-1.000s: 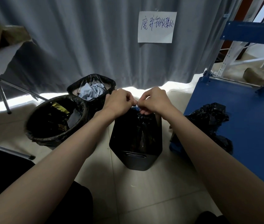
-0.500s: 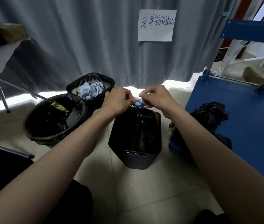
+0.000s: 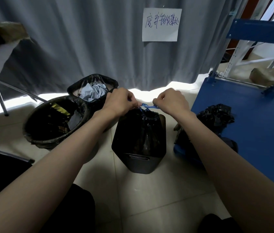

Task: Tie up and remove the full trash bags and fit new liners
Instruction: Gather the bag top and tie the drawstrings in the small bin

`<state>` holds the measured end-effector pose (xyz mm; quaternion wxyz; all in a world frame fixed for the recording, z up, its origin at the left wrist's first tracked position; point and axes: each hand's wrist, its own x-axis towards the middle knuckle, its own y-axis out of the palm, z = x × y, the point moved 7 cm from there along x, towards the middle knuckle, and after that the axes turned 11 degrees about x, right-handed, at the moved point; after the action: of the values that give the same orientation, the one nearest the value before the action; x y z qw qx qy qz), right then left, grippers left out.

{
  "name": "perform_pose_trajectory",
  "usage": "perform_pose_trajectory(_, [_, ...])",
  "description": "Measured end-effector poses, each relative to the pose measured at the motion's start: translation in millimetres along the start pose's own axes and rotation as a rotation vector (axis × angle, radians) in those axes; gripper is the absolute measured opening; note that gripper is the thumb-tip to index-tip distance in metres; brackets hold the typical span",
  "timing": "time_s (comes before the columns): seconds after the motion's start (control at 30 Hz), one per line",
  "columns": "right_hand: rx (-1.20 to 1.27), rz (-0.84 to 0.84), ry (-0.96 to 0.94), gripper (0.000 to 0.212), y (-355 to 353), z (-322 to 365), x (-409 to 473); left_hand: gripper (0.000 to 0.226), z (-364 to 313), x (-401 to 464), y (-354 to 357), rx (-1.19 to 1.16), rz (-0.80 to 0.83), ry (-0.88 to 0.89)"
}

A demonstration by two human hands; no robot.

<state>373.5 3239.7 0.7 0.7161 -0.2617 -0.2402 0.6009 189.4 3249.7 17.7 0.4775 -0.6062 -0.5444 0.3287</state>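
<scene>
A: Blue drawstring [image 3: 147, 106] is what catches my eye, stretched taut between the two fists above the black trash bag [image 3: 141, 130].

B: Yes. The left hand [image 3: 122, 102] pinches one end and the right hand [image 3: 171, 102] pinches the other, both curled tight round the cord. A second ago those fists were nearly touching over the bag's mouth; now they've drawn apart sideways.

A: So the neck is cinched?

B: It looks gathered into a bunch right under the cord. I'd judge the knot is being pulled snug, so this bag is close to ready for lifting.

A: Where does it sit?

B: Inside the dark square bin [image 3: 139, 157] on the floor, directly in front of the person. It hasn't been raised at all.

A: And the others?

B: The round bin [image 3: 32, 132] to the left is lined in black with scraps inside, its bag untied. Behind it a second square bin [image 3: 111, 83] holds crumpled pale paper [image 3: 92, 92], also open. Those remain to be done, and no fresh liner is fitted anywhere yet.

A: What's on the right?

B: A crumpled black bag [image 3: 217, 118] resting on the edge of a blue cart [image 3: 259, 132]. Whether it is a full bag or spare liners, I can't tell. Behind everything hangs a grey curtain [image 3: 82, 39] with a handwritten paper sign [image 3: 161, 24].
</scene>
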Motion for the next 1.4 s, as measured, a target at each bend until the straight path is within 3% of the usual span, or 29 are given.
perform_pose_trajectory(0.13, [0.058,0.137,-0.075,0.036,15,7,-4,0.028,-1,1,-7,0.000,-0.014,-0.002])
perform_pose_trajectory(0.37, [0.014,0.355,-0.127,0.017,25,14,-12,0.024,5,-1,-9,-0.044,-0.029,-0.009])
perform_pose_trajectory(0.57, [0.057,0.305,-0.210,0.021,14,39,-18,0.010,-5,-4,-23,-0.134,0.029,0.038])
perform_pose_trajectory(0.67, [0.075,0.259,-0.238,0.028,7,47,-18,0.013,-13,0,-31,-0.089,0.022,0.085])
perform_pose_trajectory(0.97, [-0.016,0.559,0.116,0.024,21,-29,-22,0.009,23,13,-4,0.091,-0.108,-0.068])
perform_pose_trajectory(1.2, [-0.197,0.695,0.163,0.025,37,-72,-26,0.004,48,6,23,0.243,-0.108,-0.083])
perform_pose_trajectory(1.27, [-0.208,0.681,0.135,0.028,38,-74,-25,0.005,50,8,19,0.095,-0.156,-0.101])
perform_pose_trajectory(1.4, [0.164,0.640,0.183,0.024,33,-71,-28,0.005,51,13,1,-0.523,-0.177,-0.187])
